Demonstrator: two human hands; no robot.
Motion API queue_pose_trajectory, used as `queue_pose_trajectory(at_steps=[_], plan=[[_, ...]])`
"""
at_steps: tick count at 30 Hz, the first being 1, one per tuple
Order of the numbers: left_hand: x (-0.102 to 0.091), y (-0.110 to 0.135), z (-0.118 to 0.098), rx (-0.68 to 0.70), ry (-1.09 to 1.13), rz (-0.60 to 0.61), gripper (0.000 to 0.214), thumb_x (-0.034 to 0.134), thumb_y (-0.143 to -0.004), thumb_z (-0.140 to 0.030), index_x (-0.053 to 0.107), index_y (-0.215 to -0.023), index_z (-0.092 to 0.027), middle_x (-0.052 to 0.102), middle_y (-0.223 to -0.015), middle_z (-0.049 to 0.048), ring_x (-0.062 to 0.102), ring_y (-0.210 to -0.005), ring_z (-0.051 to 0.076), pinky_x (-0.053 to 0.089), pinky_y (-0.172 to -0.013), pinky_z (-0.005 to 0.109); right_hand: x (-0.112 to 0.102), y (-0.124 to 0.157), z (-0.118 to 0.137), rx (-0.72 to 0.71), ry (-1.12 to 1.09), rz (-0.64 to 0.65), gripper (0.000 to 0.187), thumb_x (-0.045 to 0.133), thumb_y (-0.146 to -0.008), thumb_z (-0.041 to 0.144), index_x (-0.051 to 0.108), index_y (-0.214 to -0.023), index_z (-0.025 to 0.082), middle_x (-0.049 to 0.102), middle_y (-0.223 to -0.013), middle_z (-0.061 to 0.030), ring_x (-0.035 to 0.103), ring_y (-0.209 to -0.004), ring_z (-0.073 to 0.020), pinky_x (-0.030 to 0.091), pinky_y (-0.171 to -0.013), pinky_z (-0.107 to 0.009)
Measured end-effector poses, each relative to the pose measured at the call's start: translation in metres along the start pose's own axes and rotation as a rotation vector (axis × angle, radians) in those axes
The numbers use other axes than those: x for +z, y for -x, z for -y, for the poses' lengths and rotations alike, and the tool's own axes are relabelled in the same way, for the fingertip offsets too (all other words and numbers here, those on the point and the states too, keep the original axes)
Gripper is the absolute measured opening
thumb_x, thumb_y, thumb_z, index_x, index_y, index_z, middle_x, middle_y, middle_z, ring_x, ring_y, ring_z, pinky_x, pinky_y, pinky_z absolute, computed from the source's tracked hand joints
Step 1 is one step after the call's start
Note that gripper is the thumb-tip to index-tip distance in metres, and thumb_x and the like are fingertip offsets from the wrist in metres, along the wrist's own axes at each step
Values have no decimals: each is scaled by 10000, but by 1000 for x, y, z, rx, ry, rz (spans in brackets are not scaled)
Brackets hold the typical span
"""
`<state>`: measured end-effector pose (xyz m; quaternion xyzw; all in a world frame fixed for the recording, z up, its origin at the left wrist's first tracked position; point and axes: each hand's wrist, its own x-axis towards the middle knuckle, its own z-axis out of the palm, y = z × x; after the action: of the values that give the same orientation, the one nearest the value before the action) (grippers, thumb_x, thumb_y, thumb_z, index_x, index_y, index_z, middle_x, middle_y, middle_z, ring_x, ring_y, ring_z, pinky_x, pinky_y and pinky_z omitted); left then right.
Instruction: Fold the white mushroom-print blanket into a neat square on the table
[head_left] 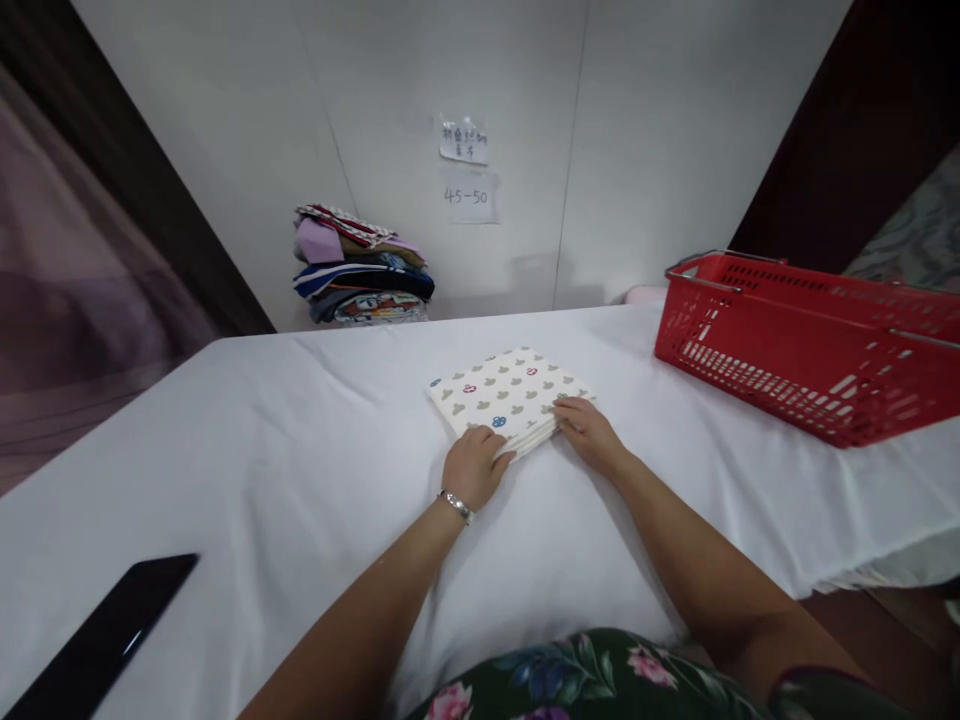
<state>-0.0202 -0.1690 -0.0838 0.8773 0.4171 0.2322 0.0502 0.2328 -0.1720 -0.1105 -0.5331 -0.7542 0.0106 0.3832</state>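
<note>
A folded cream cloth [504, 385] with small tan, red and blue prints lies in the middle of the white-covered table, its stacked layers showing along the near edge. My left hand [475, 466] holds its near left corner, with the thumb against the layers and the fingers on top. At the near right corner, my right hand [589, 432] grips the edge, fingers on the upper face and the thumb mostly hidden. A silver bracelet [456, 507] is on my left wrist.
A red plastic basket [787, 350] with metal handles stands at the right. Several folded clothes [364, 270] are piled at the back left by the wall. A black phone-like slab [112, 635] lies front left on the white tablecloth [315, 480]. Paper notes [472, 195] hang on the wall.
</note>
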Motion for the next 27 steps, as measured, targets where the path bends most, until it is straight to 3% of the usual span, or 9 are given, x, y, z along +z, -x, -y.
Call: queue_pose_trajectory(at_steps=[11, 20, 27], plan=[[2, -2, -1, 21, -53, -5, 227, 408, -900, -315, 611, -879, -215, 572, -898, 53, 501, -860, 191, 401, -731, 323, 2, -1, 3, -23, 41, 42, 316, 434, -875, 233, 605, -1139, 267, 587, -1183, -39, 475, -1142, -199, 401, -970, -408], [1, -2, 0, 54, -111, 35, 209, 519, -843, -376, 618, -953, -228, 572, -939, 51, 502, -889, 210, 405, -769, 343, -1, -3, 8, 31, 51, -17, 253, 435, -873, 230, 667, -969, 259, 646, -1045, -33, 546, -1021, -192, 459, -897, -386], [1, -3, -2, 45, -124, 35, 197, 560, -814, -363, 614, -946, -227, 569, -921, 49, 503, -883, 214, 398, -753, 347, -4, 1, 7, -54, 43, 62, 398, 448, -820, 146, 568, -1182, 260, 571, -1205, -45, 454, -1175, -207, 392, -982, -436]])
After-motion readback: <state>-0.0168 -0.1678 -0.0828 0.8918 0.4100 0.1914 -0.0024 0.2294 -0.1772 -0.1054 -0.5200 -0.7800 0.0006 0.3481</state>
